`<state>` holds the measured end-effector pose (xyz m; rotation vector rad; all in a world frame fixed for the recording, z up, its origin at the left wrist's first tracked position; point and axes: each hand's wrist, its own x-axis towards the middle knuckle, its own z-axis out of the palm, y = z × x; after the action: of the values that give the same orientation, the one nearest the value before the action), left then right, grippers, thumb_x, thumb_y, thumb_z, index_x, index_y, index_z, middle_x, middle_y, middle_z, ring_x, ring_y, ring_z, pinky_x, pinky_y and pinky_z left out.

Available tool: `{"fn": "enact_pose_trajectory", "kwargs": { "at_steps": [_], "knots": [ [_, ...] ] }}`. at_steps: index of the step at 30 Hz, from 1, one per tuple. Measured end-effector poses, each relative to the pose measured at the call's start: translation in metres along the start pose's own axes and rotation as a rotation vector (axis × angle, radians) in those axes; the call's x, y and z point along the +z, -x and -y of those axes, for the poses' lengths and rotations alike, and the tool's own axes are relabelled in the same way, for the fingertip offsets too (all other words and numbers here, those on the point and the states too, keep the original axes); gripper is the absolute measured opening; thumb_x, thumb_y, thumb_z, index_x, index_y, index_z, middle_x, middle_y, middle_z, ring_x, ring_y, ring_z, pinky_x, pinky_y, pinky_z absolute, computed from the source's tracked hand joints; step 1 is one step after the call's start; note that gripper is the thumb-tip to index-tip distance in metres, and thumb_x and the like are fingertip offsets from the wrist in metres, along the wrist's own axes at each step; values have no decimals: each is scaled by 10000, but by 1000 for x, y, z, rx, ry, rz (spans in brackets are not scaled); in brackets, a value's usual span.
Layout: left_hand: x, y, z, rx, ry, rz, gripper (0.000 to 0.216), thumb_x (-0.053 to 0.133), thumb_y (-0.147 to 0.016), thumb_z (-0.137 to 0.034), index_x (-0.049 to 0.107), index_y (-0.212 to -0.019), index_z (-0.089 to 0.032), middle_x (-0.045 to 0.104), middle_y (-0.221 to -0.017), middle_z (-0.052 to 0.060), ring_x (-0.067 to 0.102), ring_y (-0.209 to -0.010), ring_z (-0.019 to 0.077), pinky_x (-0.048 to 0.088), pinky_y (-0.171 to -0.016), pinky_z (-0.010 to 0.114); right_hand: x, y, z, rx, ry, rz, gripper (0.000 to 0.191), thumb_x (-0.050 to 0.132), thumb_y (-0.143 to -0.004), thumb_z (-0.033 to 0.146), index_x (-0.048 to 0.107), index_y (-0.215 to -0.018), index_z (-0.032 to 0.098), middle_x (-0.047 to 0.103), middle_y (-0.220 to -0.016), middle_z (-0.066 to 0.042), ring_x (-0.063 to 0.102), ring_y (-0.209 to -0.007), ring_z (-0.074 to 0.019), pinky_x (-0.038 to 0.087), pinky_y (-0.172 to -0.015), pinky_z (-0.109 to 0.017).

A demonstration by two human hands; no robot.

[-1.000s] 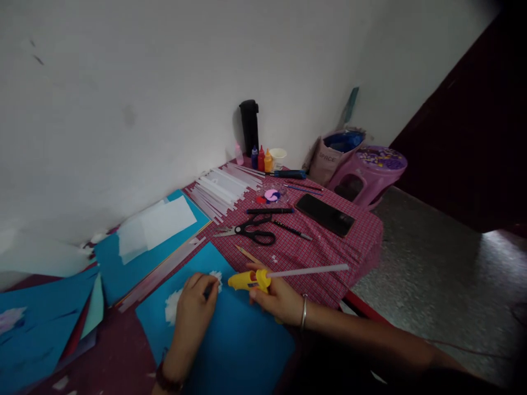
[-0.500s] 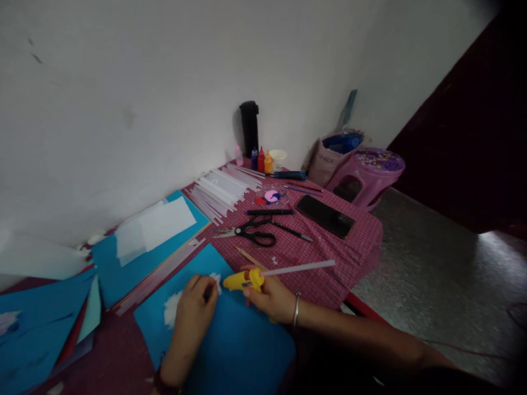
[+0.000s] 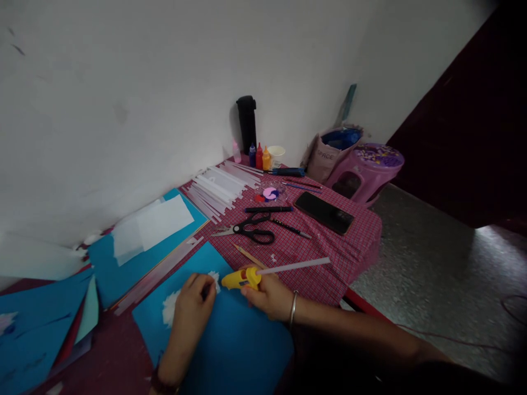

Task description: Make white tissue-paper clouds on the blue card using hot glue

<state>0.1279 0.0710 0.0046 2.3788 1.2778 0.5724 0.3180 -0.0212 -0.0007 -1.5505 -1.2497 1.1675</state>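
My right hand (image 3: 269, 295) is wrapped round a yellow hot glue gun (image 3: 242, 278), a long whitish glue stick (image 3: 296, 266) jutting from its back end. The gun's nozzle points left, close to a small white paper piece (image 3: 214, 281). At that piece, the fingers of my left hand (image 3: 196, 296) are pinched together, apparently on its edge. Under both hands lies a blue sheet (image 3: 236, 334). Another ruffled white patch (image 3: 169, 308) rests on the sheet, partly hidden behind my left wrist.
Beyond the sheet lie scissors (image 3: 251, 229), a pencil (image 3: 247, 254), a phone (image 3: 324, 212) and several white paper strips (image 3: 218, 187). Paint bottles (image 3: 259, 157) and a black flask (image 3: 247, 125) stand at the back. A second blue sheet (image 3: 99, 263) is on the left; a pink stool (image 3: 366, 178) stands right.
The view has shifted slightly. The glue gun stays close to the white piece, its glue stick at nearly the same angle. My left hand keeps its pinch at the same spot.
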Motion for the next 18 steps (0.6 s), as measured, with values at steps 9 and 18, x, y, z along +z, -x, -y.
{"fn": "enact_pose_trajectory", "kwargs": {
  "at_steps": [9, 18],
  "knots": [
    [0, 0, 1, -10, 26, 23, 144, 489, -823, -283, 586, -749, -205, 565, -753, 18, 566, -701, 178, 445, -646, 301, -9, 2, 13, -72, 188, 6, 228, 557, -831, 313, 606, -1025, 204, 644, -763, -22, 594, -741, -192, 440, -641, -274],
    [0, -2, 0, -7, 33, 31, 160, 477, -826, -282, 587, -742, -202, 556, -740, 19, 556, -704, 181, 435, -654, 306, -31, -40, 67, -119, 527, 282, 325, 681, -722, 334, 580, -971, 151, 653, -767, -38, 598, -616, -154, 422, -544, -237]
  ]
}}
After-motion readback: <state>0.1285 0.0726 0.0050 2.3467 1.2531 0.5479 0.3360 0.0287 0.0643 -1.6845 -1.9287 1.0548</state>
